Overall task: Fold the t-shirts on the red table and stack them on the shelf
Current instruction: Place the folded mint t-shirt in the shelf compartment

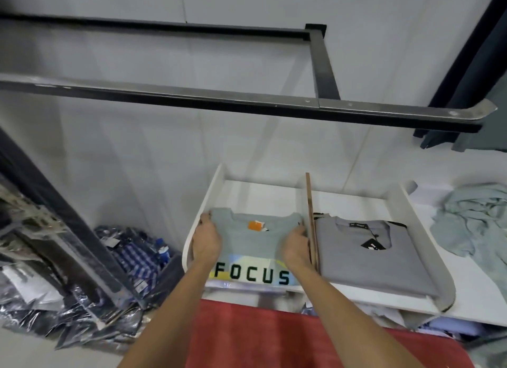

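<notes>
Gripping folded grey knit t-shirt (pixel 252 247), left hand (pixel 207 241), right hand (pixel 296 247), white shelf (pixel 274 192)

Clothing shop, stock or display corner. A white shelf (pixel 428 299) with a thin wooden divider (pixel 311 219) held folded t-shirts, one with an orange neck label (pixel 255 226), another with a black hang tag (pixel 371 244). Black metal hanging rails (pixel 247 104) ran along a plain white wall, with dark garments (pixel 472 98) hanging at the right end. Shirts sealed in clear plastic bags (pixel 82 293) were heaped on the floor at left. Loose pale-green garments (pixel 477 225) lay on the shelf at right.
</notes>
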